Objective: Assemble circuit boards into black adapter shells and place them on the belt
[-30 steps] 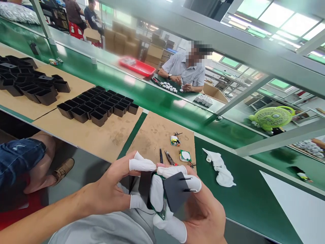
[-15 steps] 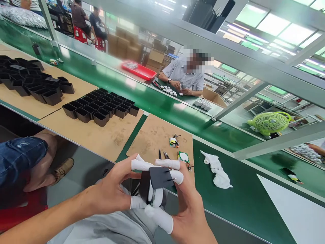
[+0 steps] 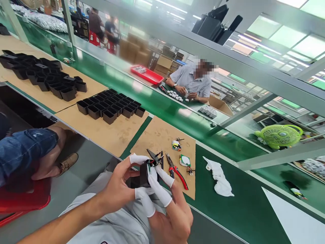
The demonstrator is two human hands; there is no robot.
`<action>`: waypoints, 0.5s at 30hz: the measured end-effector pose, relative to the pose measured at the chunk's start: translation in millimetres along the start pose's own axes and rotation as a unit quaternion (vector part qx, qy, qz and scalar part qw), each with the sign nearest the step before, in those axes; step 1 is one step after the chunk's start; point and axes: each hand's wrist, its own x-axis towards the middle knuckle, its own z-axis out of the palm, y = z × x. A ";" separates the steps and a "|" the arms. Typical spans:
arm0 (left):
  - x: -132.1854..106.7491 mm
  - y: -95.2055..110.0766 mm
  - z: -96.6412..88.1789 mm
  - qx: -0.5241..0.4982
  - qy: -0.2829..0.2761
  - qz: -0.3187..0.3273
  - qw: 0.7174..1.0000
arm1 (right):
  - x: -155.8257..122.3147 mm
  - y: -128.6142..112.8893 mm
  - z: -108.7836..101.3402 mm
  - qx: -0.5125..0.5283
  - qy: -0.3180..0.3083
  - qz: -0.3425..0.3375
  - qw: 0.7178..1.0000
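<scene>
The left hand clamps the black case over the lap, near of the tabletop; the right hand is closed around the circuit board at its mouth. Keep the board square, wires clear of the rim.

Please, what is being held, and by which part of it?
The black case: the left grip holds its outer walls, between thumb and finger. The right grip is at its open side, exact contact unclear.
</scene>
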 end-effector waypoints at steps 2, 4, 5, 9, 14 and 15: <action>1.1 1.9 -1.0 0.026 0.015 0.019 0.999 | -4.2 -0.2 4.1 -0.002 -0.008 0.002 1.000; 2.5 2.0 -1.8 0.048 0.034 0.038 0.998 | -4.9 -0.4 7.8 0.010 0.000 0.008 1.000; 3.3 0.9 -2.2 0.055 0.041 0.046 0.997 | -4.5 -0.1 9.8 0.020 0.003 0.013 1.000; 6.4 -7.4 -5.3 0.054 0.077 0.059 0.994 | -3.9 7.4 22.3 0.102 0.050 0.097 0.989; 13.3 -9.1 -11.9 -0.085 0.059 -0.073 0.992 | -12.1 23.7 47.8 0.271 0.197 0.377 0.864; 15.0 -8.2 -12.9 -0.116 0.028 -0.110 0.987 | -14.9 25.2 53.3 0.306 0.209 0.403 0.837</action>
